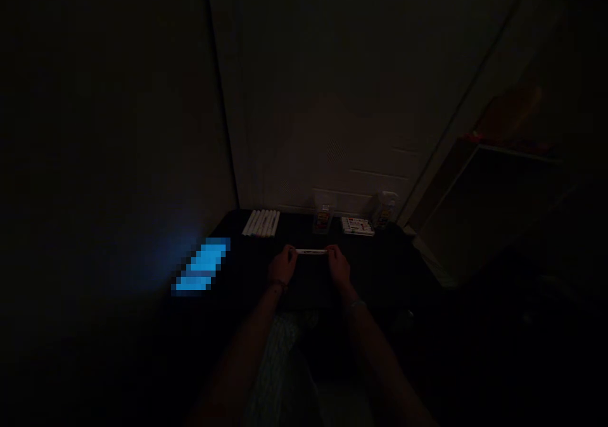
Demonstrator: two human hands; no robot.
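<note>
On my feed, left hand [283, 263] and right hand [338, 265] pinch opposite ends of a slim white marker [311, 251] mid-frame; probably steadies it

Two hands, left [284, 263] and right [337, 265], one white marker [311, 251]. Two containers [322, 220], two marker groups [261, 223] (too dim to count singly), one blue patch [202, 267].

White marker [311, 251] with dark print between left grip [284, 264] and right grip [338, 265], white marker row [261, 223] beyond left grip, black desk [308, 287] beneath, blue pixelated patch [202, 267] leftward
</note>
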